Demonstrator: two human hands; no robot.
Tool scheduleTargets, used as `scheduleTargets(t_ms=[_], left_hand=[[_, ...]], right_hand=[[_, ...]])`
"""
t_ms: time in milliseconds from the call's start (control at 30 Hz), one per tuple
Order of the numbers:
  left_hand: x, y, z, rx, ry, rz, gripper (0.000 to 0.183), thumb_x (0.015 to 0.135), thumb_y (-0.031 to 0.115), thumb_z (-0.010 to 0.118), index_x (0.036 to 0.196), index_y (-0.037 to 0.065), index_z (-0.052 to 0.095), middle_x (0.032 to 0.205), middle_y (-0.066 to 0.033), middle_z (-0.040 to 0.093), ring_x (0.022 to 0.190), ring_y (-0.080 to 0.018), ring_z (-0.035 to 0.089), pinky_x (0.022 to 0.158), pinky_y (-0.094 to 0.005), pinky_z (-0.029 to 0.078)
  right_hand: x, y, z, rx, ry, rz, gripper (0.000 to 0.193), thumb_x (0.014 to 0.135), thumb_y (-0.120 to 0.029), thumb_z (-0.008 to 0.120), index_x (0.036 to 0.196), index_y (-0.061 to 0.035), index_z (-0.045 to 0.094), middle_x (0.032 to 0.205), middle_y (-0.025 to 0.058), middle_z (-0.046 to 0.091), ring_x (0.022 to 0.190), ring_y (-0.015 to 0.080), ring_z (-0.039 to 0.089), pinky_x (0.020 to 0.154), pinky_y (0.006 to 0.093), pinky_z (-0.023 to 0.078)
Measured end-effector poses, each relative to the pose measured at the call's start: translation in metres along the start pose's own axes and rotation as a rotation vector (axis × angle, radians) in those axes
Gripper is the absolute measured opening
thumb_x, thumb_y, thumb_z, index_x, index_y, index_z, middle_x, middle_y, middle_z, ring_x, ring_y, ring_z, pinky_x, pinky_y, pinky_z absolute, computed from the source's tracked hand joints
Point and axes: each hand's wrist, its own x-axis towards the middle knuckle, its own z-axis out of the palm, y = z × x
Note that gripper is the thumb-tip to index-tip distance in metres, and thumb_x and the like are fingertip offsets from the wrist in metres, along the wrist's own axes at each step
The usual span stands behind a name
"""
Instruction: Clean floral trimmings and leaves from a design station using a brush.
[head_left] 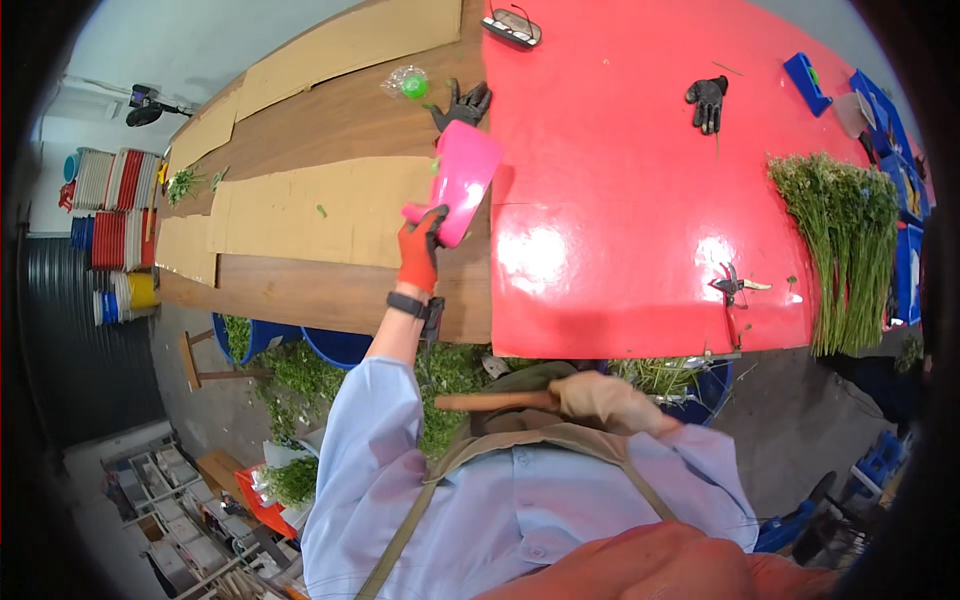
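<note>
My left hand (420, 250), in a red and black glove, grips a pink plastic dustpan (466, 185) by its short handle. The dustpan is lifted over the tabletop, near the seam between brown wood and red cover. Close to my apron, my right hand (605, 398) is closed around a wooden-handled tool (495, 401); motion blurs the hand, and I cannot make out the tool's head. A dark work glove (462, 104) lies just beyond the dustpan. Another dark glove (707, 104) rests on the red cover (610, 200).
Pruning shears (738, 285) lie near the table's front edge, left of a large bundle of cut stems (838, 250). Flat cardboard (320, 208) covers part of the wood. Glasses in a case (512, 28) sit at the back. Blue tubs (340, 345) of greenery stand below.
</note>
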Motion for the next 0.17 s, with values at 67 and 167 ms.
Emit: scheduleTargets(t_ms=[67, 167], left_hand=[[0.020, -0.002, 0.023, 0.067, 0.007, 0.093, 0.031, 0.091, 0.024, 0.092, 0.111, 0.006, 0.076, 0.093, 0.0001, 0.074, 0.076, -0.0113, 0.066, 0.065, -0.0293, 0.048], [0.076, -0.046, 0.023, 0.382, 0.131, 0.335, 0.065, 0.085, 0.029, 0.098, 0.137, 0.002, 0.069, 0.123, -0.0114, 0.077, 0.115, -0.0146, 0.068, 0.108, -0.0343, 0.050]], right_hand=[[-0.017, -0.001, 0.009, 0.099, 0.104, 0.057, 0.056, 0.107, -0.058, 0.067, 0.129, -0.0067, 0.074, 0.121, 0.0263, 0.078, 0.117, 0.0446, 0.074, 0.101, 0.0512, 0.057], [-0.024, 0.009, 0.000, 0.479, 0.224, 0.270, 0.056, 0.107, -0.058, 0.068, 0.131, -0.0082, 0.074, 0.135, 0.0257, 0.076, 0.124, 0.0351, 0.075, 0.109, 0.0448, 0.054]])
